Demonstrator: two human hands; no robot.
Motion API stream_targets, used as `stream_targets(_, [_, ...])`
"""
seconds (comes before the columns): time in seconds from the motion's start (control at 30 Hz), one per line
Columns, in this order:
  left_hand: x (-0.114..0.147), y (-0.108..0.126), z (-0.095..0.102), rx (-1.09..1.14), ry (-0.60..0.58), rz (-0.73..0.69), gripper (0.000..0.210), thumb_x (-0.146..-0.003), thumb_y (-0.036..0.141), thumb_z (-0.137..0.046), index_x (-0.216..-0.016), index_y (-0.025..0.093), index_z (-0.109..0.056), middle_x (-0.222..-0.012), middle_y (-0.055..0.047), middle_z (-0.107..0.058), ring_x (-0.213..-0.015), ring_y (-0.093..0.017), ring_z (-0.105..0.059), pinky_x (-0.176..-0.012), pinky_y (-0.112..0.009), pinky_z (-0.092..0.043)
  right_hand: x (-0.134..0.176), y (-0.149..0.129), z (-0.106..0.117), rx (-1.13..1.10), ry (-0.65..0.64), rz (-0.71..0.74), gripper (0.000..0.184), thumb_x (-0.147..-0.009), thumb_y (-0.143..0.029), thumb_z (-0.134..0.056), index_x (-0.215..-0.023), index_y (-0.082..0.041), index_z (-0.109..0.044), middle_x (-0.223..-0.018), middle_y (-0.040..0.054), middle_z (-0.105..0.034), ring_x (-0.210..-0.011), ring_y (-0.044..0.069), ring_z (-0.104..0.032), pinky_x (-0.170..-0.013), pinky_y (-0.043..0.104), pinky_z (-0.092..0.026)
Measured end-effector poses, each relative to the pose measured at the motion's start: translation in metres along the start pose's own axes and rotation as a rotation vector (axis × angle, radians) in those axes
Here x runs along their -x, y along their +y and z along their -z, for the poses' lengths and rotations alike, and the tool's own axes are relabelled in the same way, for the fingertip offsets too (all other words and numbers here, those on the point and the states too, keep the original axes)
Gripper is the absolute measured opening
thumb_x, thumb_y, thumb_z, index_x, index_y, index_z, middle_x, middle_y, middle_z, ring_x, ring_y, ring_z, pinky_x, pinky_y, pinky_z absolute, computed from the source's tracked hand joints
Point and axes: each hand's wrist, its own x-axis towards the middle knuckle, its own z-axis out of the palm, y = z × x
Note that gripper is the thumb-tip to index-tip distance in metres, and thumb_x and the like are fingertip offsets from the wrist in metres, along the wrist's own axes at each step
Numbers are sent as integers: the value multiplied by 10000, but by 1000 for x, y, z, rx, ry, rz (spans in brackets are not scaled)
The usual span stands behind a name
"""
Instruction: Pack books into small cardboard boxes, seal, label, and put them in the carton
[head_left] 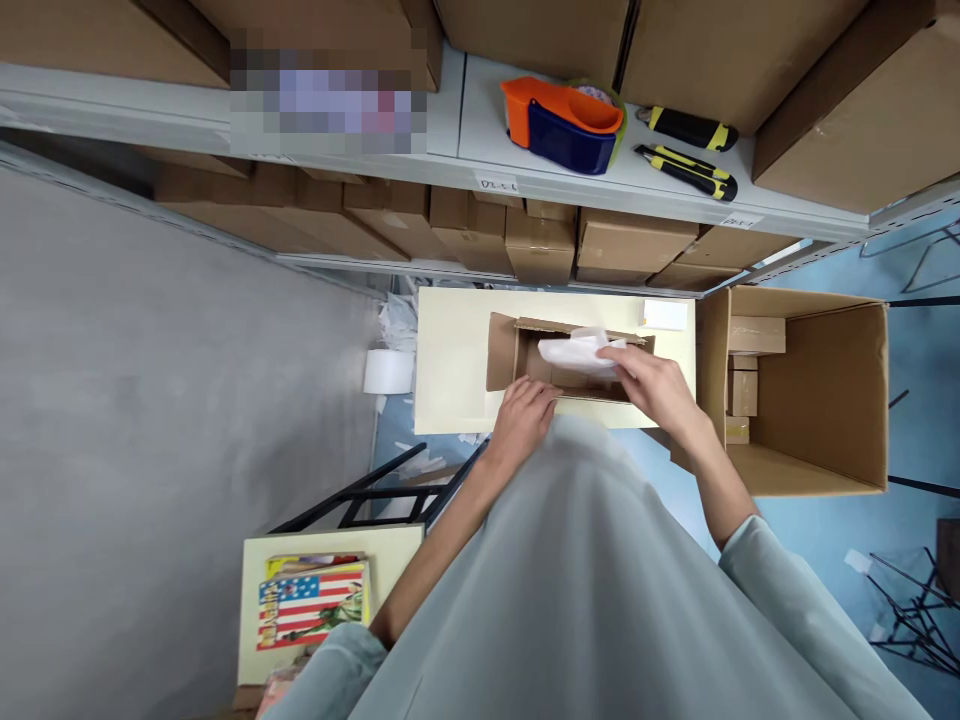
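Note:
On the cream table sits a small open cardboard box (501,350), one flap folded out to the left. My left hand (523,408) is at its near left edge, with the fingers closed over the rim. From the right, my right hand (654,385) reaches above the box and pinches a crumpled white sheet, tissue-like paper or thin plastic (574,352). This white sheet covers part of the box's opening, so what lies beneath it is hidden.
A tape dispenser (562,125) and two utility knives (690,150) lie on the shelf ahead. A small white box (665,315) is at the table's back right. To the right stands a large open carton (821,380). Magazines (315,605) lie at lower left, near a white roll (388,371).

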Motion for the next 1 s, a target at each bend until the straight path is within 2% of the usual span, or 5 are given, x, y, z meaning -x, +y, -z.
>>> stream_targets(0.2, [15,0,-1,128,62,54,300,-1076,301,-525,-1156,278,-813,-1194,-90,-823,-1140,-300,-736,-1186,-530,-477,-38,11,-43,305,-387,16,656,-975,9,-502,-1514,-337,-644,-1435,64,-754,-1143,281,-768,-890,343,-571])
stream_targets(0.5, [27,-5,-6,154,77,46,250,-1055,284,-570,-1125,268,-810,-1176,-95,-836,-1124,-307,-759,-1138,-521,-509,-99,27,-98,479,-681,5,514,-1038,-102,-544,-1520,-239,-658,-1359,171,-780,-1250,318,-749,-987,367,-546])
stream_targets(0.67, [30,-6,-5,140,82,30,276,-1025,188,-554,-1124,258,-802,-1164,-96,-833,-1120,-298,-764,-1071,-499,-543,-114,27,-124,430,-730,-16,501,-1053,-139,-527,-1524,-231,-670,-1444,188,-727,-1325,334,-713,-1046,392,-543])
stream_targets(0.8, [31,-6,-6,128,70,19,314,-996,130,-550,-1122,268,-802,-1184,-73,-834,-1137,-284,-766,-1078,-484,-546,-118,31,-137,358,-726,-126,577,-1051,-101,-505,-1604,-243,-593,-1523,187,-671,-1355,351,-698,-1084,426,-540])
stream_targets(1.0, [32,-7,-6,82,111,14,246,-1046,203,-571,-1132,254,-796,-1128,-73,-844,-1078,-278,-784,-1035,-451,-573,-87,47,-119,213,-592,-132,652,-1047,-85,-483,-1689,-196,-460,-1735,160,-430,-1582,314,-489,-1268,435,-437])
